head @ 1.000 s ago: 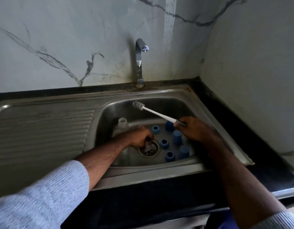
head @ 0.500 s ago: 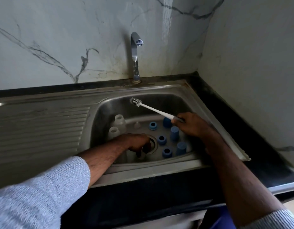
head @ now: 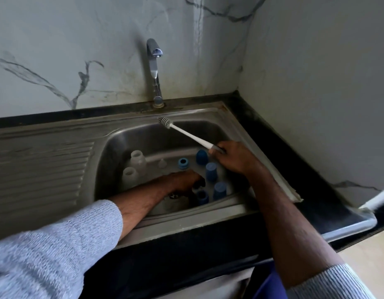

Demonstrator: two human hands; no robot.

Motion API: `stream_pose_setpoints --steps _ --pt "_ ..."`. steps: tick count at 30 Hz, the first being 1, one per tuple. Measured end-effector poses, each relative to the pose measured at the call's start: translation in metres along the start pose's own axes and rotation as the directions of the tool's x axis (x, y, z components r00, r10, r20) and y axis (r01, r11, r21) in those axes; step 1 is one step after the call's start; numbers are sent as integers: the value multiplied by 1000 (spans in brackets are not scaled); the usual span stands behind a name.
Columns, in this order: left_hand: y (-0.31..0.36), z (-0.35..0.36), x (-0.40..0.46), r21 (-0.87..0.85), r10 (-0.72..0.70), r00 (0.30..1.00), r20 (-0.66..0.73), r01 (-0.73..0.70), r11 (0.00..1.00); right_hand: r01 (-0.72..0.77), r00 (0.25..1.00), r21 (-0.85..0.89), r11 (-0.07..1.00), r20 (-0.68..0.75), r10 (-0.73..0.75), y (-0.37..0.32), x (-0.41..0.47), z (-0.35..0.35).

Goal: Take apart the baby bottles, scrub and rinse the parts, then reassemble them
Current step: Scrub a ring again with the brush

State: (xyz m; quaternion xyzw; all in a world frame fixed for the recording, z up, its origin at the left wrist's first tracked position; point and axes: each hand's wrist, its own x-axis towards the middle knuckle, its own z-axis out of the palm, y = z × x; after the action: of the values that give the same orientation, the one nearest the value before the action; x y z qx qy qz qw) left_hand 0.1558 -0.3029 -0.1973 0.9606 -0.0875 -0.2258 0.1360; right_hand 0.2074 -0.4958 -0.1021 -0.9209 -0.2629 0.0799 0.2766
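Since the earlier frames the left hand (head: pixel 185 180) has slid from over the drain toward the near right of the basin, and the brush in the right hand has lifted so its head now sits near the back rim under the faucet.

The left hand lies palm down low in the basin, fingers curled downward beside a blue collar ring (head: pixel 202 197); whether they grip anything I cannot tell, as they are in shadow. The right hand (head: pixel 234 157) is closed around the handle end of the white bottle brush (head: pixel 187 133), bristles pointing up and away.

Around the hands stand the taken-apart pieces: three blue caps (head: pixel 211 171), another blue collar ring (head: pixel 183 163), a clear teat (head: pixel 162 163), and two translucent bottle bodies (head: pixel 138 160) at the left of the steel sink (head: pixel 126 134). The faucet (head: pixel 154 61) shows no water running.

The risks, as I judge them: the left forearm crosses close to the bottles and could tip them; the right wrist hovers just over the caps and may knock them; a small teat could wash toward the drain, which is hidden under the left hand.
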Motion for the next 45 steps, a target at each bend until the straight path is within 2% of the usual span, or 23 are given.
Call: stream_pose_setpoints --steps 5,7,9,12,14,17,19,22,24,28,30,36,38,41,43,45 --pt "1 12 8 128 91 995 34 -95 987 16 999 -14 1000 41 -15 -2 2 0" --pt "0 9 7 122 124 992 11 -125 985 22 999 3 1000 36 -22 -1 4 -1" --pt "-4 2 4 8 127 981 -148 -127 992 21 999 16 1000 26 -22 -1 4 -2" --pt "-17 -18 -14 -313 -52 881 -470 -111 943 37 999 -3 999 17 -37 -3 3 -1" --pt "-28 -36 -34 -488 -228 798 -558 -94 868 37 999 -9 999 33 -37 -4 3 1" --pt "-47 -58 -67 -632 -413 659 -628 -122 765 58 997 -7 998 41 -58 -4 4 4" --pt "-63 -66 -88 -751 -514 607 -606 -224 621 103 995 -21 994 18 -102 -6 4 5" --pt "-80 -71 -123 -842 -668 527 -525 -439 315 138 990 -19 990 -5 -138 -11 3 8" --pt "-84 -68 -141 -833 -710 511 -484 -518 194 151 988 -75 986 -13 -152 -17 2 12" --pt "-88 -53 -159 -789 -687 540 -486 -609 79 193 981 -181 964 15 -193 -28 -2 15" --pt "-88 -53 -162 -782 -665 564 -490 -622 49 186 982 -226 956 4 -190 -34 -4 15" --pt "-84 -58 -169 -746 -600 597 -532 -666 -1 137 969 -342 930 -147 -197 -41 -19 18" --pt "-85 -57 -169 -737 -579 590 -562 -676 27 140 971 -302 943 -146 -191 -36 -18 23" --pt "-88 -58 -170 -697 -564 526 -636 -706 128 90 994 -184 979 -50 -101 -35 -16 26" --pt "-91 -58 -171 -676 -547 500 -672 -715 178 78 997 -172 982 -16 -82 -36 -17 28" --pt "-94 -57 -175 -679 -543 510 -667 -716 160 111 991 -192 975 -52 -123 -38 -18 27"
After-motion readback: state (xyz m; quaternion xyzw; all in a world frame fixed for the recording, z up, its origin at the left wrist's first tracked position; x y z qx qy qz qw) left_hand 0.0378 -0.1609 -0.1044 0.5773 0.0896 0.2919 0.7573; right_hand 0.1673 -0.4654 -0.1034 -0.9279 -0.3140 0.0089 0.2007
